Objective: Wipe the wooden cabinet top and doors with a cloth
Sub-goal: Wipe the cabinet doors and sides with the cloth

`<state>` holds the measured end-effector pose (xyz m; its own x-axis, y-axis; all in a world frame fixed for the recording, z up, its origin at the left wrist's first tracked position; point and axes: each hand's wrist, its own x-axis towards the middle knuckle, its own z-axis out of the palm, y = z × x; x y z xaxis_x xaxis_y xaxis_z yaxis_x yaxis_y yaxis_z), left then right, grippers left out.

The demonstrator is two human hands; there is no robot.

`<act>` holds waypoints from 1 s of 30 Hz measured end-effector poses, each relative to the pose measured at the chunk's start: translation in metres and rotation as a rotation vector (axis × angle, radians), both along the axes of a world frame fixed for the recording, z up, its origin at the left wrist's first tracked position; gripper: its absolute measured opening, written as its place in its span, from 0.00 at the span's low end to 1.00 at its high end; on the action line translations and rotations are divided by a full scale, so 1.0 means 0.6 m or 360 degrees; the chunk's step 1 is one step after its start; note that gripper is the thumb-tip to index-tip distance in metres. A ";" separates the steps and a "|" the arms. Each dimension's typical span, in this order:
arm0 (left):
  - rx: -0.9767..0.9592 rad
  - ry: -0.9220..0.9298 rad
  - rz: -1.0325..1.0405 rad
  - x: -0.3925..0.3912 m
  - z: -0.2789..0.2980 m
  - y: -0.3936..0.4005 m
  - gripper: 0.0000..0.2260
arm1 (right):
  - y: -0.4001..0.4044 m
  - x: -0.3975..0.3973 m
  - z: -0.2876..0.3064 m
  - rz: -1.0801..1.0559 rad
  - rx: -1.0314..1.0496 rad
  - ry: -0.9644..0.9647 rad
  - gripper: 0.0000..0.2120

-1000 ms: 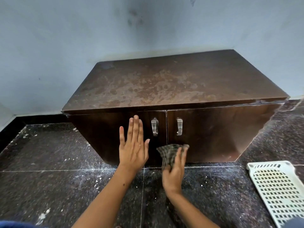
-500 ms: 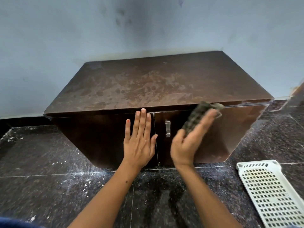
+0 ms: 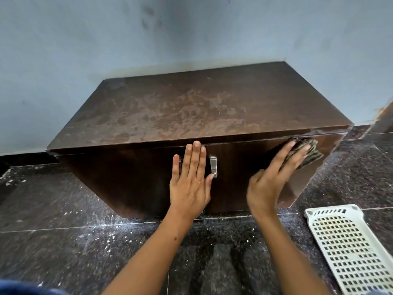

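Dark speckled floor tiles (image 3: 63,209), dusted with pale flecks, run up to a grey-blue wall (image 3: 106,39), and a low wooden cabinet (image 3: 191,107) stands against that wall with its long side running left to right and its two doors facing the near side. Its top is blotchy and dull. The right hand (image 3: 270,184) presses a dark checked cloth (image 3: 308,152) with straight fingers against the upper far-right corner of the right door (image 3: 255,167), just under the overhanging top edge. The left hand (image 3: 189,186) lies flat and spread on the left door (image 3: 127,177), fingertips reaching the top edge, its thumb just beside a metal handle (image 3: 213,166) on the right door; another handle is mostly hidden behind the fingers. A white perforated plastic tray (image 3: 350,252) lies on the floor at the near right, apart from the cabinet. Bare floor spreads to the cabinet's left and on its near side. Blue fabric (image 3: 21,288) shows at the near left corner.
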<state>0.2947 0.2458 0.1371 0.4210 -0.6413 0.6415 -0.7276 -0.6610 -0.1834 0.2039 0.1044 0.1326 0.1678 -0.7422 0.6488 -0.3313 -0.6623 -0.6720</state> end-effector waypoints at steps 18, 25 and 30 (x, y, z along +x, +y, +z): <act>0.0209 -0.0062 0.0011 0.009 0.015 0.022 0.29 | 0.021 0.006 0.003 -0.0048 -0.0181 0.0149 0.40; 0.0243 -0.0054 0.0002 0.014 0.016 0.026 0.28 | 0.073 0.018 -0.031 0.0325 -0.0507 0.0447 0.42; 0.0234 -0.0057 -0.0002 0.006 0.024 0.028 0.28 | -0.014 -0.021 -0.001 -0.0052 -0.0166 0.0171 0.41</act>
<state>0.2982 0.2629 0.1517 0.3985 -0.7301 0.5551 -0.7195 -0.6242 -0.3044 0.1912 0.0960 0.1320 0.2172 -0.6777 0.7025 -0.4199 -0.7146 -0.5596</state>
